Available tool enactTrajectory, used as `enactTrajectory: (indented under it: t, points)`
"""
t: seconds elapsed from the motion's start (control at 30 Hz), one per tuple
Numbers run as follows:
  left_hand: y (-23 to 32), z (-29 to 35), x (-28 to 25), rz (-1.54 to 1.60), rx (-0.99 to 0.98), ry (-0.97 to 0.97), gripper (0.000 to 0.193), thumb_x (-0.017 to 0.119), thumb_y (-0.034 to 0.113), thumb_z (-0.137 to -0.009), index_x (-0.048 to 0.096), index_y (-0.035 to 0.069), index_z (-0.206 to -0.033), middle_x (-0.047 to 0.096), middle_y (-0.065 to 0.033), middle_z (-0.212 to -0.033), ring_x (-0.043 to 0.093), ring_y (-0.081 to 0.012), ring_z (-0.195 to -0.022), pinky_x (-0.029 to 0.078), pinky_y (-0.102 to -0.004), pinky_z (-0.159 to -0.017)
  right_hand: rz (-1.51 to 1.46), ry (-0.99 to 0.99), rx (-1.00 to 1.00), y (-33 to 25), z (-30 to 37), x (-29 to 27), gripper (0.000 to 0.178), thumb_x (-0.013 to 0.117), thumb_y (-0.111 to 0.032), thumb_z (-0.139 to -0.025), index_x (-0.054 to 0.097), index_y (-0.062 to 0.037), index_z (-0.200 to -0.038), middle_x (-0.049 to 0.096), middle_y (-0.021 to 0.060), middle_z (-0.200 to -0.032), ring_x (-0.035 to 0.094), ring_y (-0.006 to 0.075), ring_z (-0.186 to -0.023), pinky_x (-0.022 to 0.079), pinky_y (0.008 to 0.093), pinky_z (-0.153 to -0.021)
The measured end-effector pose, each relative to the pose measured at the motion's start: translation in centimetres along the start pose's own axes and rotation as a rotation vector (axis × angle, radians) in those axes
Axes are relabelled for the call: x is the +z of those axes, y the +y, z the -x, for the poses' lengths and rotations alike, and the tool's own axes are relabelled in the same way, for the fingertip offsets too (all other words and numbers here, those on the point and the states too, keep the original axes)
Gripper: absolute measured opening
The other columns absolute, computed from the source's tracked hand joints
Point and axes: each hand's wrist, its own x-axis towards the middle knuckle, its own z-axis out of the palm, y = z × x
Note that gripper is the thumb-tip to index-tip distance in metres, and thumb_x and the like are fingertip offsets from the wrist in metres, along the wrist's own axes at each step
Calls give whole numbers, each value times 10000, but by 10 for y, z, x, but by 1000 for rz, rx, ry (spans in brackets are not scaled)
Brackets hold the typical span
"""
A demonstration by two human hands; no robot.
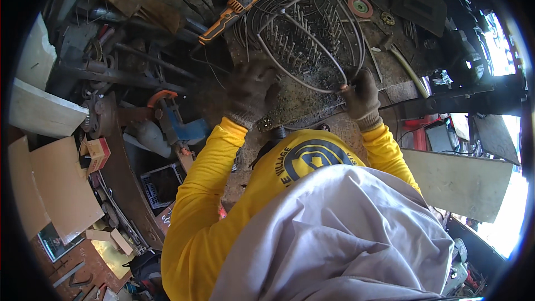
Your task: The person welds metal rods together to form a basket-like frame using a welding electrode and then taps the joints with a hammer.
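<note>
My right hand (362, 99), in a dark knit work glove, is closed on the near end of a bent metal rod frame (334, 64). The frame's curved loops arch over a dark metal plate (295, 106) with rows of short upright metal pins (301, 39). On the other side, my left hand (253, 92), gloved the same way, hovers by the plate's left corner. Its fingers are dark and smeared, so I cannot see whether they hold anything. An orange and black angle grinder (242, 5) lies beyond my left hand.
Right of the frame lie a reddish abrasive disc (359, 6) and a hammer (409, 69) with a wooden handle. Loose wire coils lie behind the pins. At left are a blue clamp-like tool (181, 128), metal bars and cardboard sheets (67, 184). A pale board (460, 184) stands at right.
</note>
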Motion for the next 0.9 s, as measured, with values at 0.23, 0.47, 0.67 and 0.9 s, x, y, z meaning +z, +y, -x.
enactTrajectory:
  t: [0.23, 0.47, 0.67, 0.9]
  points:
    - [-15, -31, 19, -177, 53, -126, 308, 652, 328, -810, 684, 185, -1080, 547, -32, -1318, 414, -267, -1311, 278, -588, -1068, -322, -49, 10, -12, 5, -21, 436, 704, -407, -900, 567, -20, -1047, 580, 53, -903, 559, 147, -811, 468, 300, -732]
    - [-43, -41, 18, -237, 100, -146, 235, 660, 294, -802, 701, 227, -1024, 585, -13, -1223, 463, -243, -1260, 300, -601, -1063, -412, -16, 90, -18, 12, -25, 458, 705, -409, -902, 550, -22, -1094, 564, 18, -917, 519, 100, -799, 445, 260, -736]
    - [-49, -46, 12, -192, 124, -121, 198, 635, 269, -819, 708, 232, -999, 604, -7, -1161, 497, -228, -1214, 322, -610, -1050, -491, 0, 135, -26, 11, -30, 456, 699, -408, -909, 553, -32, -1121, 554, -5, -900, 498, 81, -779, 421, 235, -720]
    - [-46, -50, 7, -195, 75, -143, 279, 593, 334, -857, 710, 201, -1072, 619, -26, -1183, 500, -256, -1202, 282, -626, -1067, -542, 19, 135, -31, 6, -30, 471, 702, -404, -908, 538, -29, -1141, 533, -21, -879, 467, 64, -733, 399, 215, -667]
